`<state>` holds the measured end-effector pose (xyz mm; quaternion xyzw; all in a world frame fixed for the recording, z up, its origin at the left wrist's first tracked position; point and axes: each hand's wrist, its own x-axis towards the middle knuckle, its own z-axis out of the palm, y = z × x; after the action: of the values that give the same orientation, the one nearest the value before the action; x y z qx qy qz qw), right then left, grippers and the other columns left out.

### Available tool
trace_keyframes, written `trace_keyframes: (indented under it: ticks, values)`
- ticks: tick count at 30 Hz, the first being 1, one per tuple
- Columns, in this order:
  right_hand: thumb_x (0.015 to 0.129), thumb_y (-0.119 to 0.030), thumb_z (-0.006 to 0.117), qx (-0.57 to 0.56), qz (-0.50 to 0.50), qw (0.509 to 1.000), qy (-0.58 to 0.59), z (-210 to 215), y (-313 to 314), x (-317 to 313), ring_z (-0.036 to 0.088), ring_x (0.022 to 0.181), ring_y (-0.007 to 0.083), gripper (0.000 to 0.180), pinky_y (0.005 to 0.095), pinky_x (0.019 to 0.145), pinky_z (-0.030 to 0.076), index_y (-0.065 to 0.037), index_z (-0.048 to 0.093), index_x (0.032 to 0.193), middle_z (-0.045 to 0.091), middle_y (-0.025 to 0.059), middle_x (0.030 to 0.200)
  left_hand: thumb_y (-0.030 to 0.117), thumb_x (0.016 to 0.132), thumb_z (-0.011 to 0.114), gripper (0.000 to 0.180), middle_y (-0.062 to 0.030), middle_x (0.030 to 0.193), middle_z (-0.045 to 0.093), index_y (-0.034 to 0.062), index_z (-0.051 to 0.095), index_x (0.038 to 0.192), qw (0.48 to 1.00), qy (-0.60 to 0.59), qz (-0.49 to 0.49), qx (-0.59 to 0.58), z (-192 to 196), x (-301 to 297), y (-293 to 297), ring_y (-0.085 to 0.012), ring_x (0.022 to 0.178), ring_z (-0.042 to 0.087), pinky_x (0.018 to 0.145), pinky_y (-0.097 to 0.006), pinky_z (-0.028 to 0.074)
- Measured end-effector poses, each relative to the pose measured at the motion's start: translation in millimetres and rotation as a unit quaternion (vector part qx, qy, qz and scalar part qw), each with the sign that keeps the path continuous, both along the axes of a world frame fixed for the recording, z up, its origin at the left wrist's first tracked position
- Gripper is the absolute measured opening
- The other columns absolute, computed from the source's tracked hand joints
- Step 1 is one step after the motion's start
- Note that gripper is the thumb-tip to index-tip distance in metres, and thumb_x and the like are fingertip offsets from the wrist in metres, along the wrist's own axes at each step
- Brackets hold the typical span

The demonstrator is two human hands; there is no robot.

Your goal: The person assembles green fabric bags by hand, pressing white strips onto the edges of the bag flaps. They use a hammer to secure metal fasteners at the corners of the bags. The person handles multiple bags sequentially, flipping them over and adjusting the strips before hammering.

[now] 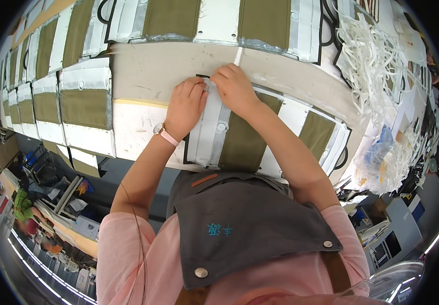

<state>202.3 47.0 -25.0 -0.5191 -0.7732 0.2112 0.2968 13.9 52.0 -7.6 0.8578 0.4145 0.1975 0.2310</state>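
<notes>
"looking at the far end of the work, where does the long panel of white sheet and olive-green cloth bands [239,140] lie from the grip?"

"back toward the body and off to the right. it rests on the pale grey desk [148,76], close in front of the person, and the two hands meet at its far left corner."

"and its long axis?"

"left to right, slanting nearer the body at the right end. the smooth pale grey-white strip [205,127] along its left end runs crosswise to that, from the fingertips toward the person."

"how does the grip stand?"

"the right hand [233,90] has its fingertips drawn together, seemingly pinching the far end of that strip. the left hand [186,101] curls in over the outer edge; its own fingers hide the contact, so i can't tell whether it pinches or only steadies."

"which one is nearer?"

"both are at the corner. the left comes in from the outer side; the right reaches across, its forearm lying over the panel."

"so what would a move turn on, in your judgement?"

"the strip's direction: following it means coming straight back toward the body. i'd say the left has the freer path along that edge."
</notes>
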Motion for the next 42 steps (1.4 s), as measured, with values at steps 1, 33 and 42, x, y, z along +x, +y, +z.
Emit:
trace_keyframes:
  ticks: [1,33,42]
  values:
    - [0.075,0.003,0.062,0.003,0.004,1.0,-0.001,-0.6,-0.9,1.1,0.055,0.094,0.029,0.016,0.0392,0.086,0.047,-0.005,0.065,0.09,0.06,0.0078,0.094,0.006,0.085,0.066,0.031,-0.0123,0.116,0.06,-0.0001,0.061,0.114,1.0,-0.009,0.002,-0.008,0.4,-0.3,2.1,-0.0313,0.105,0.058,0.092,-0.042,0.046]
    - [0.076,-0.005,0.067,-0.084,-0.14,0.986,-0.017,8.8,-8.4,-0.2,0.056,0.091,0.0328,0.01,0.0443,0.082,0.044,-0.005,0.061,0.085,0.059,0.0123,0.088,0.028,0.083,0.072,0.062,-0.0134,0.133,0.052,0.001,0.053,0.136,0.987,0.144,-0.053,0.043,10.9,2.8,-0.5,-0.0281,0.125,0.048,0.106,-0.044,0.038]
    - [0.075,-0.003,0.065,-0.049,-0.127,0.99,-0.033,6.2,-11.8,-0.7,0.056,0.09,0.0307,0.007,0.0426,0.082,0.045,-0.004,0.062,0.082,0.059,0.0108,0.087,0.035,0.087,0.069,0.059,-0.0159,0.135,0.049,0.0176,0.053,0.141,0.98,0.172,-0.058,0.075,12.7,6.8,-8.9,-0.0317,0.128,0.045,0.107,-0.047,0.037]
